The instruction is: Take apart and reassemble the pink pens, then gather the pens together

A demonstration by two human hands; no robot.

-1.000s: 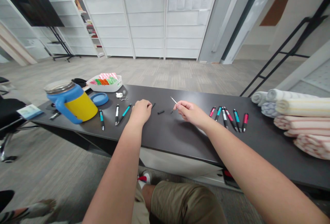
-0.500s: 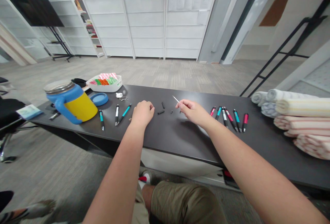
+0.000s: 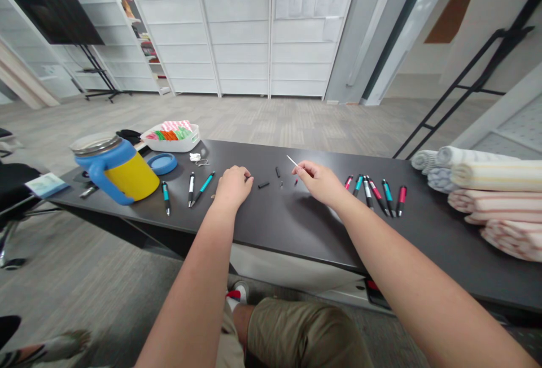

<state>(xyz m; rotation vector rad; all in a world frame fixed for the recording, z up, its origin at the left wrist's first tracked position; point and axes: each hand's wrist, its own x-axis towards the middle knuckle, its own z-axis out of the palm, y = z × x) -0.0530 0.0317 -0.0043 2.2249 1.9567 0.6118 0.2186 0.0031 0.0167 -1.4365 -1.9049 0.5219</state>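
Note:
My right hand (image 3: 314, 179) is closed in a pinch on a thin white pen refill (image 3: 292, 161), its tip pointing up and left above the table. My left hand (image 3: 234, 185) rests over the dark table (image 3: 271, 221) with its fingers curled; something dark shows at the fingertips, too small to name. Between the hands lie two short black tubes, one (image 3: 263, 185) nearly level and one (image 3: 278, 171) more upright. Beside them are a tiny metallic piece (image 3: 282, 184) and a small reddish piece (image 3: 296, 182) just below my right fingers.
Left of my hands lie a teal pen (image 3: 203, 188), a white pen (image 3: 191, 189) and another teal pen (image 3: 166, 198). A blue-yellow jug (image 3: 122, 170), round blue lid (image 3: 162, 163) and white basket (image 3: 178, 143) stand farther left. Several pens (image 3: 388, 197) and rolled towels (image 3: 486, 187) lie right.
One black tube has shifted to the right, away from my left hand. My right hand has moved slightly right with the refill, and the reddish piece now shows below it.

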